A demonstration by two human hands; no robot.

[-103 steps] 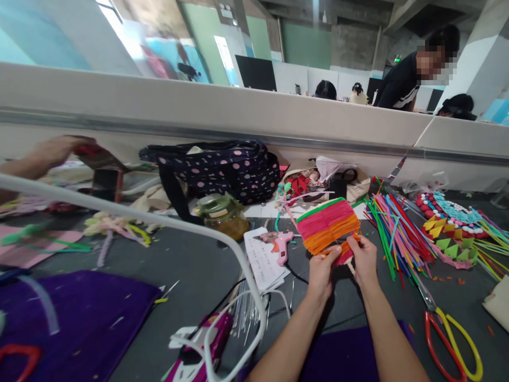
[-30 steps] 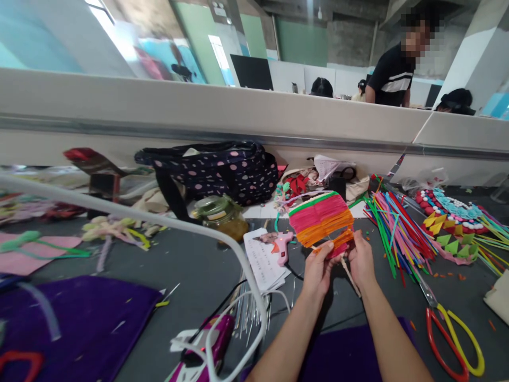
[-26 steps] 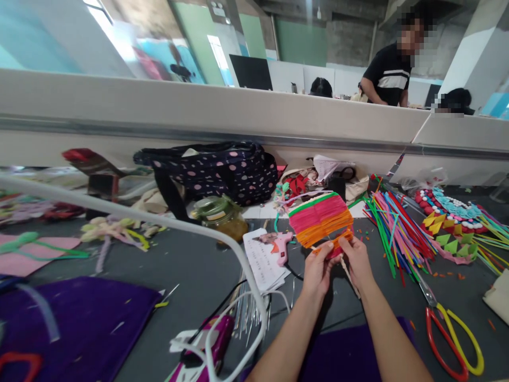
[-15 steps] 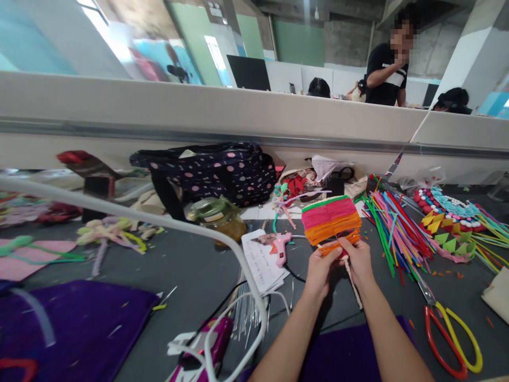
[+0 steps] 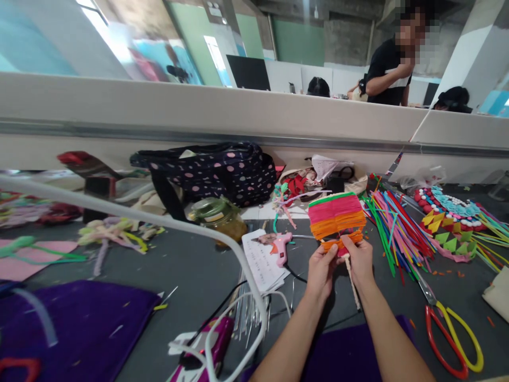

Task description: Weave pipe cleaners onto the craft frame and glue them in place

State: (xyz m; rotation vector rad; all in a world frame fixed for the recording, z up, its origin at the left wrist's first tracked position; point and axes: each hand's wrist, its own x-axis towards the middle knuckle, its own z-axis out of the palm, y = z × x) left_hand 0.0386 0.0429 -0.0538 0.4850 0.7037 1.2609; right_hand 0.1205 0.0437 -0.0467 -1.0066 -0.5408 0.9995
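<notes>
While both hands close on its lower edge, a striped pipe-cleaner fan (image 5: 336, 218) stands raised above the dark desk (image 5: 191, 270), just right of the pink glue gun (image 5: 278, 245); its pink and orange bands run across, left to right, with a green strip along the top, and its pale stick (image 5: 353, 284) points down and slightly right, toward the person, so the long axis runs nearly upright; the left hand (image 5: 323, 270) pinches the orange bottom rows with its fingers (image 5: 332, 250) curled shut on them; the right hand (image 5: 360, 261) grips the same edge where the stick joins, fingers closed; a loose bundle of coloured pipe cleaners (image 5: 392, 228) lies farther right of the glue gun, beyond the fan; red-and-yellow scissors (image 5: 453, 331) rest well right of the glue gun, nearer the person.
</notes>
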